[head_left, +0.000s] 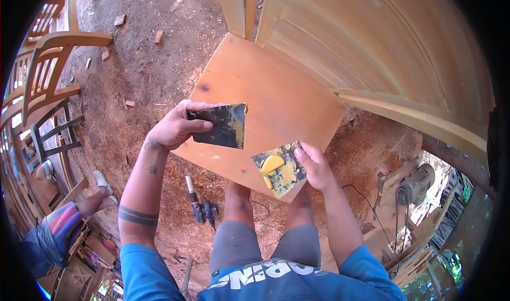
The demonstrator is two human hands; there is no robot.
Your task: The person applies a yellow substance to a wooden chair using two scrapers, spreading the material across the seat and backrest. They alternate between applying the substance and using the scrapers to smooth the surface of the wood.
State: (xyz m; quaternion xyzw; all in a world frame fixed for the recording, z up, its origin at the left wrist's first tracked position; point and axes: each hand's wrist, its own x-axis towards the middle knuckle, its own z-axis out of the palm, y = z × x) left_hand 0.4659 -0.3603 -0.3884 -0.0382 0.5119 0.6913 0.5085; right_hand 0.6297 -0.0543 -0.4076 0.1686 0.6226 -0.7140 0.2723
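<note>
My left hand grips a dark, flat spreader plate by its left side, thumb on top; yellowish filler smears run along its right edge. Between the thumb and fingers of my right hand is a second flat plate, stained and carrying a thick dollop of yellow filler. Both plates are held apart over a smooth wooden panel, which lies in front of my legs and has a few dark knots.
A large panelled wooden door stands at the right. Wooden chair frames are at the left, above a seated person. A power tool lies on the sawdust-covered ground; a motor is at right.
</note>
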